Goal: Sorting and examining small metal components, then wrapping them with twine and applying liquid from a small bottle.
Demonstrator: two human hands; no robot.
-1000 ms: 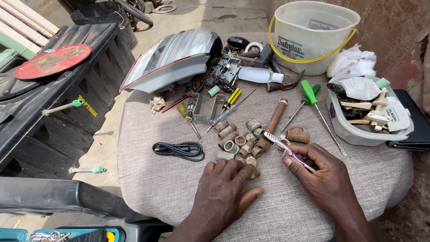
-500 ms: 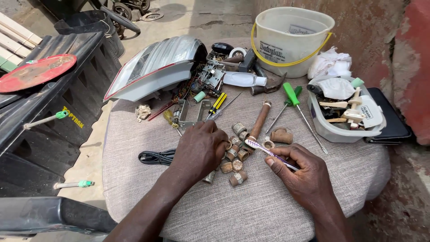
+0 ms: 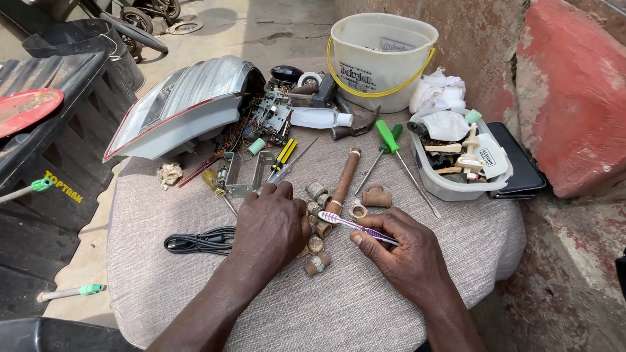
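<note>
I see my left hand (image 3: 272, 225) lying palm down over the cluster of small rusty fittings (image 3: 317, 244), fingers curled among them; whether it grips one I cannot tell; my right hand (image 3: 404, 251) pinches a purple toothbrush (image 3: 355, 226), bristles aimed at them

Purple-and-white toothbrush (image 3: 357, 226), green-handled screwdriver (image 3: 389, 139), cream bucket (image 3: 381, 52) with yellow handle, grey cloth (image 3: 313, 306).

On the cloth-covered table (image 3: 365, 313), the small pipe bits (image 3: 317, 248) lie in the middle with the long pipe (image 3: 344, 182) behind them, the coiled cable (image 3: 199, 240) to their left, the tray (image 3: 456, 189) to the right, and the bucket (image 3: 381, 55) at the back.
</note>
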